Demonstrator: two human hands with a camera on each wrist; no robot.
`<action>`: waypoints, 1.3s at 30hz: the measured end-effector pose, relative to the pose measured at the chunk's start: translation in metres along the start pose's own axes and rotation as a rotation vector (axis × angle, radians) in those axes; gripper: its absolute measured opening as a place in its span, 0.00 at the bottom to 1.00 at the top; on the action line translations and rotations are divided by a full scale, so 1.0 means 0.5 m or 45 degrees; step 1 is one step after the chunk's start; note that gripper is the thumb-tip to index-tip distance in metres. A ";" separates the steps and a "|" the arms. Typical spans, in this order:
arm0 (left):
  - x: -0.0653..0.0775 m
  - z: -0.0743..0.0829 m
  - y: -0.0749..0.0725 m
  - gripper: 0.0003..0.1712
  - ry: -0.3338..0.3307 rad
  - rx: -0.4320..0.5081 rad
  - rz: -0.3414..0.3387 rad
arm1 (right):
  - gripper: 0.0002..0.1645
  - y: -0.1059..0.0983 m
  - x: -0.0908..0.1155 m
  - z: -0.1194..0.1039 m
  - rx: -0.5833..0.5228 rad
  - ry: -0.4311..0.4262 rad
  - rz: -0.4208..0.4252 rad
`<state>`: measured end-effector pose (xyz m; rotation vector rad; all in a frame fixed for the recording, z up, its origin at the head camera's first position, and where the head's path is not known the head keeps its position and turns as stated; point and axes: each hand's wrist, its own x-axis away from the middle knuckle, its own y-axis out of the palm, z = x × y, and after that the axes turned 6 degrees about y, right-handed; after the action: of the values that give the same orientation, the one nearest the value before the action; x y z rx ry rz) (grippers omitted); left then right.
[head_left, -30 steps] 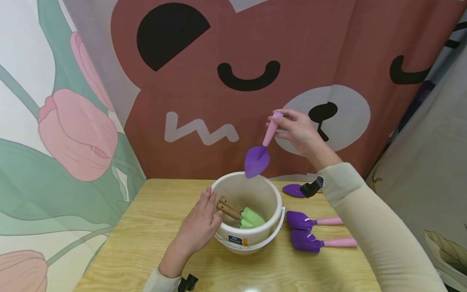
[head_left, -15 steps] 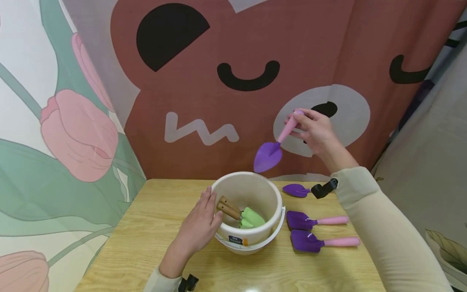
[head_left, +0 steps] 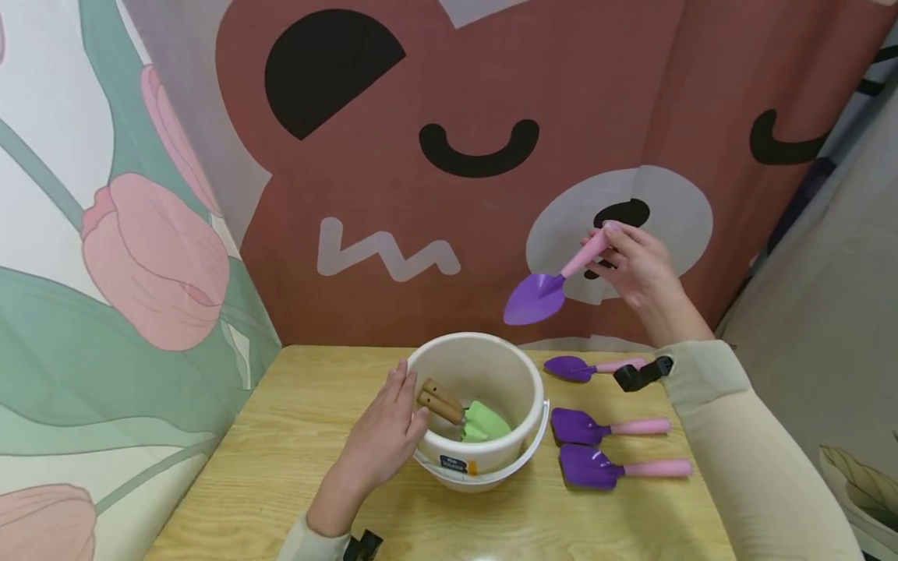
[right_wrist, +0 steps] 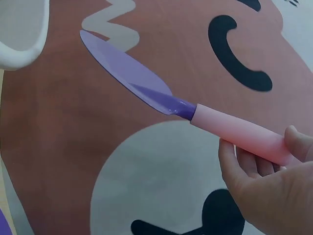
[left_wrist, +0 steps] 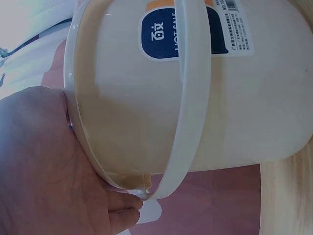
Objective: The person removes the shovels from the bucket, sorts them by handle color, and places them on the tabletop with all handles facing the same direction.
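My right hand (head_left: 645, 269) pinches the end of a trowel's pink handle in the head view. The trowel (head_left: 536, 298) has a pointed purple blade, which hangs down to the left, above and just right of the bucket. In the right wrist view, thumb and fingers lie round the pink handle (right_wrist: 239, 132). My left hand (head_left: 382, 432) rests with straight fingers against the left rim of the white bucket (head_left: 529, 374). Inside the bucket lie a light green tool head (head_left: 486, 423) and brown wooden handles (head_left: 442, 403). The bucket's white carrying handle (left_wrist: 193, 98) hangs down at its front.
Right of the bucket, a small purple trowel (head_left: 570, 368) and two purple shovels (head_left: 577, 426) with pink handles lie on the wooden table (head_left: 316, 405). A brown printed curtain (head_left: 365, 304) hangs behind the table's back edge. Patterned cloth (head_left: 154, 389) stands at the left.
My right hand has moved to the right with the trowel, away from over the bucket, and the trowel has tilted flatter. The left hand and the bucket have stayed in place.
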<state>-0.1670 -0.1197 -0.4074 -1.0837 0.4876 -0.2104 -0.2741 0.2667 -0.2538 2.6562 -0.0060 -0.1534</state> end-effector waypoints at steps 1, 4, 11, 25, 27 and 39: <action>0.000 0.000 0.000 0.38 0.001 0.000 0.001 | 0.09 -0.007 0.001 0.002 -0.032 -0.001 -0.003; 0.000 0.000 0.002 0.38 0.007 0.001 0.004 | 0.07 -0.027 0.004 0.007 -0.124 -0.007 -0.016; 0.000 0.000 0.001 0.39 0.008 0.006 0.000 | 0.09 -0.070 0.016 0.024 -0.269 0.022 -0.026; 0.001 -0.002 -0.002 0.38 0.004 0.003 0.000 | 0.05 -0.127 0.031 0.061 -0.546 0.145 0.083; 0.000 -0.003 -0.002 0.38 0.006 0.002 -0.001 | 0.07 -0.138 0.033 0.066 -0.588 0.157 0.056; 0.001 -0.003 -0.006 0.39 0.001 -0.005 -0.020 | 0.07 -0.196 0.055 0.100 -0.691 0.242 0.171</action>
<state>-0.1668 -0.1223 -0.4056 -1.0918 0.4809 -0.2237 -0.2546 0.3297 -0.3460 2.1098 -0.0708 0.1277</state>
